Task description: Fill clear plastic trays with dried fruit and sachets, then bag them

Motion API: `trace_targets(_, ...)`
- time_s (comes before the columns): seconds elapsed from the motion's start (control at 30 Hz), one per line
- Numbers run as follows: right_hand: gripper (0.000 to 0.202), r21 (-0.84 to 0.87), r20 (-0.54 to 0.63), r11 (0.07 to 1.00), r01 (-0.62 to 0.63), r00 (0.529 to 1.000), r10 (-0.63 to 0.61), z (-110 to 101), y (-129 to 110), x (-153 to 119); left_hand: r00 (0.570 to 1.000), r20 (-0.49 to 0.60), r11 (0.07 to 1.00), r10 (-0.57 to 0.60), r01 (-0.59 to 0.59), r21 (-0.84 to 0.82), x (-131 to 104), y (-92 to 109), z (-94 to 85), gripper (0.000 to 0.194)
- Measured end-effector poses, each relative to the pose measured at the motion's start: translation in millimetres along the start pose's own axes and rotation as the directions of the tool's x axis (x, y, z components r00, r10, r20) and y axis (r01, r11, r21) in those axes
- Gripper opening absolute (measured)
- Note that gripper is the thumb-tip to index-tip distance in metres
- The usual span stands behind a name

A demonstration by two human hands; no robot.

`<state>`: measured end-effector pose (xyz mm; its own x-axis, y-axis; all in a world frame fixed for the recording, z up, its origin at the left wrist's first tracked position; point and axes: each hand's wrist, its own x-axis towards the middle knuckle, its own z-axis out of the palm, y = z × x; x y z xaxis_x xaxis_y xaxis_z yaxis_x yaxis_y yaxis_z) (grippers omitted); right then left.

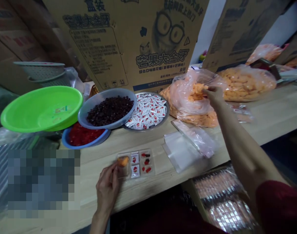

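On the table lies a clear plastic compartment tray [140, 178]. Orange candy [124, 160] sits in its left compartment, white sachets [135, 170] in the middle, and red and dark pieces [147, 161] at the right. My left hand [107, 185] is closed at the tray's left edge, fingertips against the orange candy; the exact grip is blurred. My right hand [214, 95] reaches into the mouth of an open plastic bag [187, 97], its fingers pinched on orange candy pieces [198, 91].
A green basin [41, 109], a bowl of dark pieces [109, 110], a blue bowl of red pieces [86, 136] and a metal dish of sachets [148, 112] stand left of the bag. Clear plastic packaging [194, 136] lies before it. Cardboard cartons [129, 39] rise behind.
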<state>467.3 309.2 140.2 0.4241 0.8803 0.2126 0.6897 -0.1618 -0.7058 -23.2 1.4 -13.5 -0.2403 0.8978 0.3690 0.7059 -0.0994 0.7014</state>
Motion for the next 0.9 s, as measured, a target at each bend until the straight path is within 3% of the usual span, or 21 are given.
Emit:
trace_targets(0.07, 0.012, 0.324, -0.054, 0.944, 0.069, 0.997, -0.055, -13, -3, -33, 0.997, -0.042, 0.996, -0.07, 0.068, -0.05, 3, 13, -0.5, 0.026)
trace_targets(0.13, 0.014, 0.667, -0.027, 0.733, 0.128, 0.989, -0.148, -10, -8, -86, 0.986, -0.065, 0.979, -0.152, 0.141, -0.148, 9, 34, 0.8, 0.025)
trace_targets(0.2, 0.018, 0.723, 0.122, 0.688, 0.061, 0.969, -0.215, 11, -17, -151, 0.98, -0.022, 0.941, -0.195, 0.181, -0.285, 16, 57, 4.6, 0.024)
trace_targets(0.27, 0.022, 0.734, 0.4, 0.667, -0.125, 0.874, -0.276, 46, -30, -220, 0.982, 0.076, 0.895, -0.175, 0.191, -0.404, 25, 75, 9.9, 0.029)
trace_targets(0.37, 0.031, 0.705, 0.65, 0.611, -0.36, 0.674, -0.352, 102, -56, -307, 0.968, 0.175, 0.805, -0.18, 0.247, -0.539, 35, 80, 12.1, 0.044)
trace_targets(0.47, 0.038, 0.644, 0.755, 0.593, -0.482, 0.523, -0.395, 143, -75, -355, 0.954, 0.18, 0.746, -0.239, 0.299, -0.595, 32, 65, 1.1, 0.033)
trace_targets(0.53, 0.041, 0.636, 0.766, 0.607, -0.477, 0.484, -0.423, 159, -78, -366, 0.946, 0.146, 0.737, -0.29, 0.318, -0.597, 22, 49, -8.8, 0.026)
trace_targets(0.6, 0.046, 0.655, 0.747, 0.63, -0.418, 0.489, -0.452, 168, -73, -367, 0.934, 0.103, 0.747, -0.342, 0.337, -0.573, 10, 33, -14.5, 0.024)
trace_targets(0.63, 0.048, 0.674, 0.72, 0.646, -0.358, 0.515, -0.466, 171, -68, -366, 0.927, 0.088, 0.758, -0.365, 0.351, -0.55, 4, 26, -14.8, 0.024)
trace_targets(0.77, 0.032, 0.68, 0.529, 0.728, 0.089, 0.629, -0.57, 176, -48, -365, 0.913, 0.056, 0.848, -0.405, 0.397, -0.351, -11, 8, -3.0, 0.015)
trace_targets(0.83, 0.022, 0.631, 0.448, 0.714, 0.303, 0.609, -0.655, 178, -43, -370, 0.928, 0.03, 0.913, -0.372, 0.372, -0.169, -14, 8, 3.6, 0.012)
trace_targets(0.9, 0.021, 0.596, 0.413, 0.666, 0.448, 0.541, -0.733, 181, -44, -379, 0.954, 0.005, 0.953, -0.3, 0.299, 0.04, -15, 10, 7.0, 0.013)
